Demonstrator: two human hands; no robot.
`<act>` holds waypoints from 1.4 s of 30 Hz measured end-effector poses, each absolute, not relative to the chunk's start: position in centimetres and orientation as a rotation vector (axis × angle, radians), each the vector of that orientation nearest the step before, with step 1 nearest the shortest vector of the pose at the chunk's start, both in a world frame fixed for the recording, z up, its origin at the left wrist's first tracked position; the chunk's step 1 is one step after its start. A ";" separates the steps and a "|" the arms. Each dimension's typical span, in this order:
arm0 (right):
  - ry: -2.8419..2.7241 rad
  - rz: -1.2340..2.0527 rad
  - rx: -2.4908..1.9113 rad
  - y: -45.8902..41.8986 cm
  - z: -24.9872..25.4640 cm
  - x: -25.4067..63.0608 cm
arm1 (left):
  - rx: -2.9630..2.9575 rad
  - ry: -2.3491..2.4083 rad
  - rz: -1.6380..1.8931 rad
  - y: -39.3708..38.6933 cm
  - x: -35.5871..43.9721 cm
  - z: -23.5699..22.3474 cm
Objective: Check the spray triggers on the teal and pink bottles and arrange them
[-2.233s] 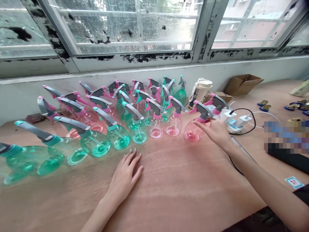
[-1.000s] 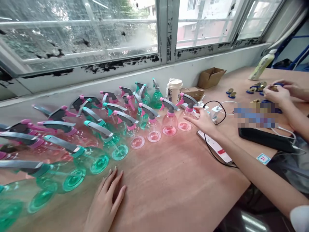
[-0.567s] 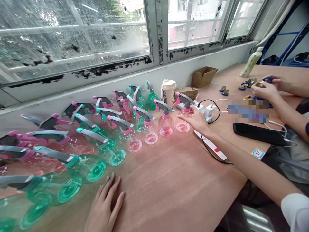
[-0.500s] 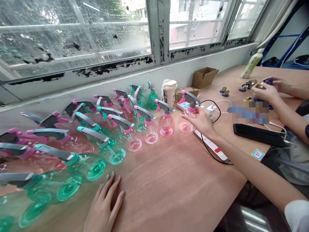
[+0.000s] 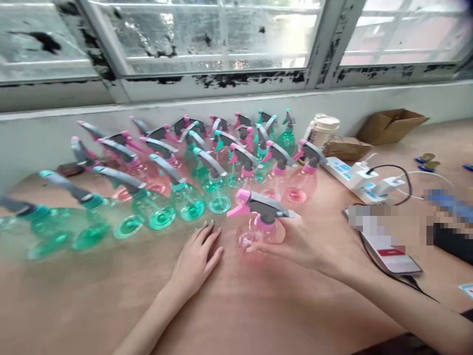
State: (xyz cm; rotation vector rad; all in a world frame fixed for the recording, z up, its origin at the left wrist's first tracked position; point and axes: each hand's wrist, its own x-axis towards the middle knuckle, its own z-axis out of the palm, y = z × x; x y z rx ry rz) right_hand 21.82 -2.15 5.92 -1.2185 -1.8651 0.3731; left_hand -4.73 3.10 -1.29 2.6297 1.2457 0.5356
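Observation:
My right hand [image 5: 301, 244] is wrapped round the body of a clear pink spray bottle [image 5: 258, 224] with a grey head and pink trigger, held just above the wooden table [image 5: 258, 310]. My left hand [image 5: 195, 261] lies flat and open on the table, fingers stretched toward the bottle rows. Several rows of green spray bottles [image 5: 186, 197] and pink spray bottles [image 5: 305, 177] stand behind both hands, under the window.
A white power strip [image 5: 349, 172] with plugged chargers and a black cable [image 5: 402, 180] lies at the right. A phone [image 5: 388, 246] lies near my right forearm. A paper cup [image 5: 323, 130] and cardboard boxes [image 5: 391, 123] stand by the wall.
My right hand took the pink bottle at the right end of the front row and brought it back toward me, near my left hand. The view swung back left.

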 end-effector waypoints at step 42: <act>-1.869 0.894 -0.862 3.3 7.3 14.7 | 2.014 1.313 0.978 2.2 -5.7 -0.2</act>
